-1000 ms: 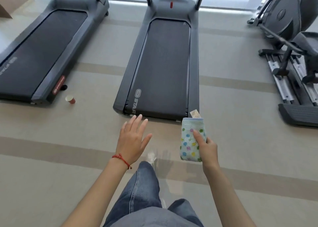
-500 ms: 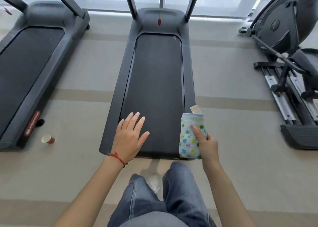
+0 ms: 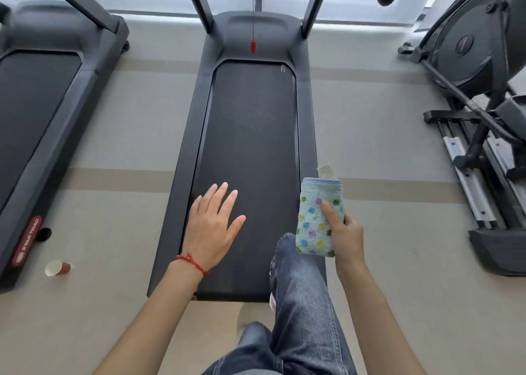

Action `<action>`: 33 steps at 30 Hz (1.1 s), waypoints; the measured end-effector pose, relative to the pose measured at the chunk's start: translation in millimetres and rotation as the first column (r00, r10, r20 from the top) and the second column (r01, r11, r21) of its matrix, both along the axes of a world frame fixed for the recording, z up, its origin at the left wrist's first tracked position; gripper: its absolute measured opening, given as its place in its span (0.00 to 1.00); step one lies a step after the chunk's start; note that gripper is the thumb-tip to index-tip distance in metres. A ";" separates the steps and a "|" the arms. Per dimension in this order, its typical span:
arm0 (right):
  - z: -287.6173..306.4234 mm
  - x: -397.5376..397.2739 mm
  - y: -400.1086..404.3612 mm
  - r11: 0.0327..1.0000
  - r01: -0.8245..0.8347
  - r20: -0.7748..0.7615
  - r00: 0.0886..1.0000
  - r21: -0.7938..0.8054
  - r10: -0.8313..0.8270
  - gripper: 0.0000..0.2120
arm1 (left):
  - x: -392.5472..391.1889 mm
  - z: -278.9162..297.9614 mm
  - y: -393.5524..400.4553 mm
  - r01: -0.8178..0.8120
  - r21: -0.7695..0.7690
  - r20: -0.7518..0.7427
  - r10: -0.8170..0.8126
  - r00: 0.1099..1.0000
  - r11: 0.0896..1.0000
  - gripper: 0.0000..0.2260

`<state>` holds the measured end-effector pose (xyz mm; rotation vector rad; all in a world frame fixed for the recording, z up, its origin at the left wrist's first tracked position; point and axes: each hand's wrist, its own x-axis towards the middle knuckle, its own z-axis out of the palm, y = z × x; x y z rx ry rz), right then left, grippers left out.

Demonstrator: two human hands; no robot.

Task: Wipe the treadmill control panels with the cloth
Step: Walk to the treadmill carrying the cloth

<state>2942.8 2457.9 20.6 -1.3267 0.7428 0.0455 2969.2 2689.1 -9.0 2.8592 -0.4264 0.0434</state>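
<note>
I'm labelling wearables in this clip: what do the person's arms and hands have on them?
Both forearms are bare, with no sleeves, gloves, watch or rings in view. The left hand has a thin red beaded string bracelet around the wrist. The right hand and its wrist wear nothing.

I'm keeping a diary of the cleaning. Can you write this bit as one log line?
stage: stepping onto middle treadmill | right hand: holds spotted cloth | left hand: open, empty | control panel: out of view, not yet wiped

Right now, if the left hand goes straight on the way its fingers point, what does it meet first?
Probably the treadmill belt: the open left hand points forward over it. Nothing else shows in that line, though its height above the belt is unclear.
</note>
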 end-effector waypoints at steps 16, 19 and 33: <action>133.1 213.8 -35.9 0.995 -0.098 -0.026 0.995 -0.010 0.097 0.07 | 207.0 142.5 -42.5 -0.041 -0.029 0.074 0.044 0.996 0.999 0.28; 150.9 249.4 -25.8 0.993 -0.118 -0.027 0.993 -0.004 0.118 0.07 | 241.7 162.2 -34.1 -0.043 -0.030 0.103 0.046 0.994 0.999 0.29; 190.9 478.1 53.0 0.999 -0.047 0.045 0.998 -0.023 0.048 0.15 | 484.5 193.7 38.4 0.082 -0.026 0.213 -0.075 0.974 0.996 0.27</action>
